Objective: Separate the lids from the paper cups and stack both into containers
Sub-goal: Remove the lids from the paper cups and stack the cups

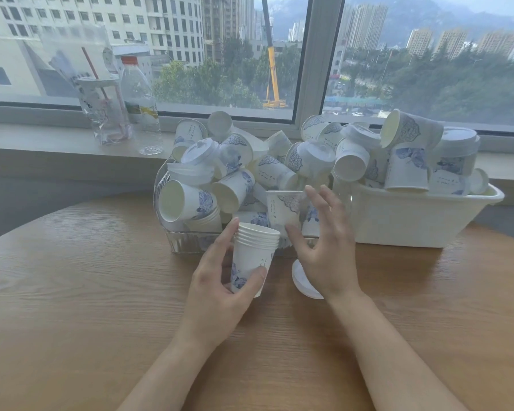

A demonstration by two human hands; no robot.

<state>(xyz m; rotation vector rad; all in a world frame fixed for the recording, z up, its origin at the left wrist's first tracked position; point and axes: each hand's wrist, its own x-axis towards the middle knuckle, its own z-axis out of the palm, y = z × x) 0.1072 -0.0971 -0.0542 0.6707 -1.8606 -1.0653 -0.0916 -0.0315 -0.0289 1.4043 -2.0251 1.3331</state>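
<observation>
On the worktop (101,277) nearest the person, the left hand (217,295) grips a nested stack of cups (254,256), thumb across its front and fingers (224,241) curled behind the rims. The stack shows several rims, so only a handful of cups appear to be sorted. The right hand (324,247) is spread, its fingers (321,200) straight and holding nothing. Its thumb tip lies just beside a single upright cup (282,210) without a lid; whether it touches cannot be told. Beneath the right palm, partly hidden, a small pile of lids (301,281) lies on the worktop, outside any container.

Just beyond the fingertips of both hands stands a clear container (184,243), heaped with loose cups lying at all angles, at least one lidded cup (201,152) among them. To the right of the right hand, well past its fingers, a white tub (413,216) is likewise piled with cups, several with lids on.

Assessment: the task is at an early stage. Both containers hold unsorted stock, not stacks; most of the separating and all the final stacking into containers remain.

Farthest off, on the windowsill (42,137), stand a plastic bottle (143,114) and a clear bag with a straw (104,114).
</observation>
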